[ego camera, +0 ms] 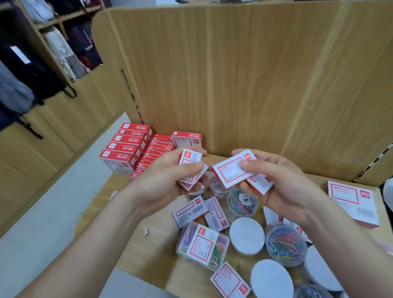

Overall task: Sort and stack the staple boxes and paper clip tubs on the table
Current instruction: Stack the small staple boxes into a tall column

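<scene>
Gripping a fan of small staple boxes (190,169) in the left hand (163,176) and pinching a second handful (240,175) in the right hand (288,190), both raised over the middle of the table (156,250). Underneath, lying loose: more staple boxes (200,213), round paper clip tubs (286,244), a rectangular clip tub (204,246). At far left, already stacked: red staple cartons (126,147). Apparently mid-gathering, with sorting unfinished. Next, likely squaring both handfuls into one pile and setting it down beside the red stack without toppling anything.

Stacked staple boxes (126,147) stand far left on the table (157,262), before the rear panel (242,82). Tubs (286,244) and small boxes (190,211) lie mixed at centre; a larger box (352,204) lies far right.
</scene>
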